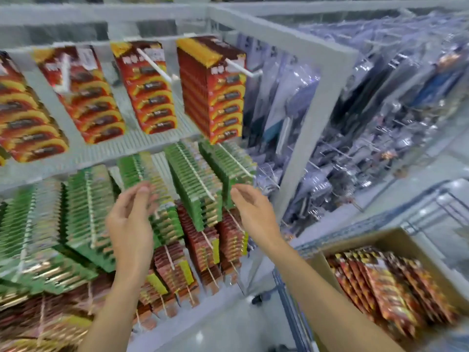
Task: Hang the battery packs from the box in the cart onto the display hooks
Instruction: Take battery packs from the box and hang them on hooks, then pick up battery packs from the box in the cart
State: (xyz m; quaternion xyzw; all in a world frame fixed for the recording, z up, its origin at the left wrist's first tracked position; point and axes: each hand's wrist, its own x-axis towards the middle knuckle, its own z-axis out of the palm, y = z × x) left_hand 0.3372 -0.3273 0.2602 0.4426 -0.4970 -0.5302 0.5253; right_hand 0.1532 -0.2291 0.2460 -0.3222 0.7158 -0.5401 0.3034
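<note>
Nearest, at the lower right, the cardboard box (396,237) sits in the cart (286,288), parked close beside the rack, likely so each reach is short. The battery packs (380,288) to be hung lie in it on edge in tight rows, red and orange, none in either hand.

Both forearms reach up from below toward the rack. The left hand (132,222) has thumb and fingers drawn narrow at the front of a row of green packs (142,171); it may be pinching the front card to square it on its peg, but blur hides whether it really grips, so I cannot tell. The right hand (253,212) hangs just beside the next green rows (236,163), fingers loosely curled and holding nothing, probably free to go to the box.

Below the hands, brown-red packs (203,240) crowd the lower pegs. Above, more red packs (215,97) hang from white hooks (243,67); these match the box stock, so that top row looks like the likely place for it. Farthest right, clear bags (380,110) fill the neighbouring bay
</note>
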